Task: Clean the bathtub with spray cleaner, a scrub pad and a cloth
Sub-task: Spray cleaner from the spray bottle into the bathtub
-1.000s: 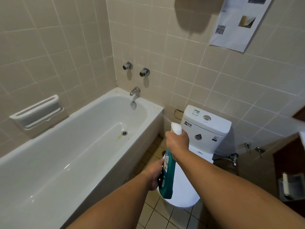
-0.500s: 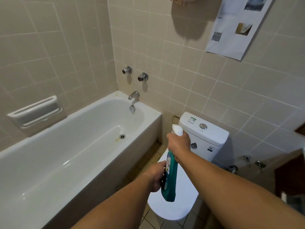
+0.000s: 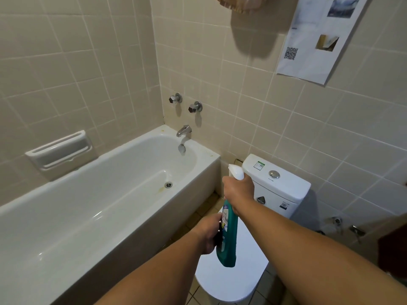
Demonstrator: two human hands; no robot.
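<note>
A teal spray bottle (image 3: 228, 241) with a white nozzle head hangs upright over the closed toilet lid. My right hand (image 3: 239, 192) grips its neck just under the nozzle, which points left toward the tub. My left hand (image 3: 209, 234) holds the bottle's lower body from the left side. The white bathtub (image 3: 66, 256) lies to the left of both hands, with a yellowish stain beside its drain (image 3: 168, 184). No scrub pad or cloth is in view.
A toilet (image 3: 277, 190) with closed lid stands right of the tub. A spout (image 3: 184, 130) and two tap handles (image 3: 195, 107) sit on the end wall. A soap dish (image 3: 59, 150) is set in the left wall. A paper sheet (image 3: 317, 38) hangs upper right.
The view has tilted upward, so hands, bottle, tub and toilet sit lower in frame. Both hands keep the same hold on the bottle.
</note>
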